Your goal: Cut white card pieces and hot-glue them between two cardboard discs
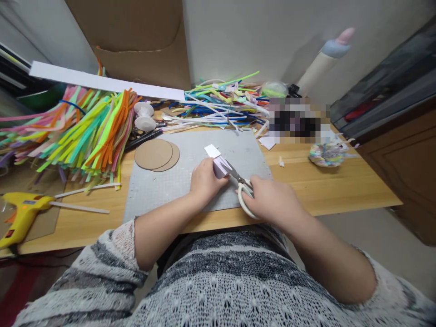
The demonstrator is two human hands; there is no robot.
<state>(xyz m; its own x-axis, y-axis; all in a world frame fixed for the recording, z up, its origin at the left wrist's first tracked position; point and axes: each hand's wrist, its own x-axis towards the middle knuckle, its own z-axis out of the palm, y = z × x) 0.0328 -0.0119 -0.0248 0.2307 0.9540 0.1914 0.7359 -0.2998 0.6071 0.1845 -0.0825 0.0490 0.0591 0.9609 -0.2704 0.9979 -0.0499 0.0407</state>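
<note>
Left hand (204,179) grips folded white paper (220,167) above gray cutting mat (163,193) on wooden bench (340,188). Right hand (272,195) grasps cream-handled scissors (242,193), fingers at handles — blades against paper's edge; whether they bite into it, cannot tell. Two cardboard discs (151,153) overlap at mat's far-left corner. Yellow glue gun (25,213) lies at bench's left end — bundled pipe cleaners (109,136) behind it, loose heap of more beyond mat.
</note>
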